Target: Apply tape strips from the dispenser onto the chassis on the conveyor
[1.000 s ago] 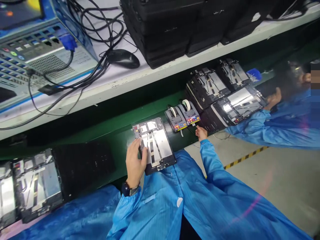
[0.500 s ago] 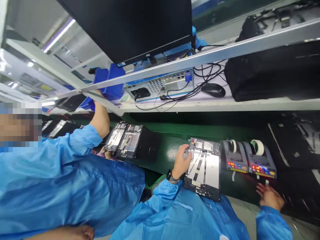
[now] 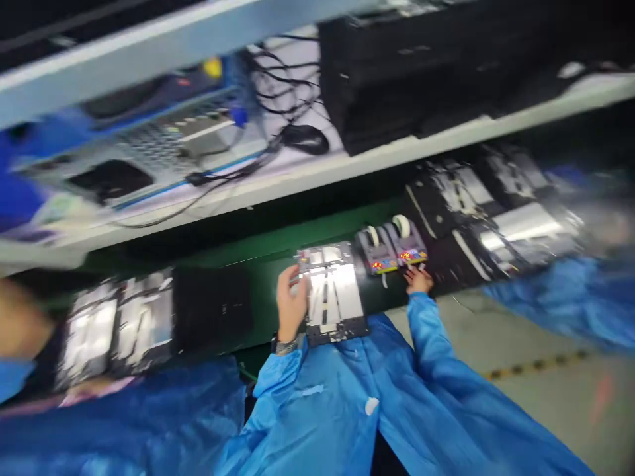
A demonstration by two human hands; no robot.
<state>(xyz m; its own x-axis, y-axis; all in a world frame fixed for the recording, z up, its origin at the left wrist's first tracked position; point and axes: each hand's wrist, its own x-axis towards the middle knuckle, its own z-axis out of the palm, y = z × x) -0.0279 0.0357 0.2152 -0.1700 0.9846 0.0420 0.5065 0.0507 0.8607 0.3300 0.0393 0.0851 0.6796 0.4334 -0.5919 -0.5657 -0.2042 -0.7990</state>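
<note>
The picture is smeared by motion. On the green conveyor belt (image 3: pixel 258 264) lies an open tablet panel (image 3: pixel 333 294) with a silver metal back and dark strips. My left hand (image 3: pixel 292 305) grips its left edge, fingers over the rim. Just to its right stand a pair of grey tape dispensers (image 3: pixel 391 248) with white tape rolls and red-lit keypads. My right hand (image 3: pixel 418 277) lies open at the belt's near edge, just below the dispensers, with its fingers apart and nothing in them.
Dark panels (image 3: pixel 496 225) lie on the belt to the right, and more panels (image 3: pixel 119 327) to the left. A co-worker's blue sleeve (image 3: pixel 560 297) shows at right. Above runs a white shelf (image 3: pixel 317 172) with a test unit, mouse, cables and black cases. Floor with striped tape lies at lower right.
The view has swung back from its steep tilt to a nearly level one. The panel stays under my left hand, and my right hand remains near the dispensers.
</note>
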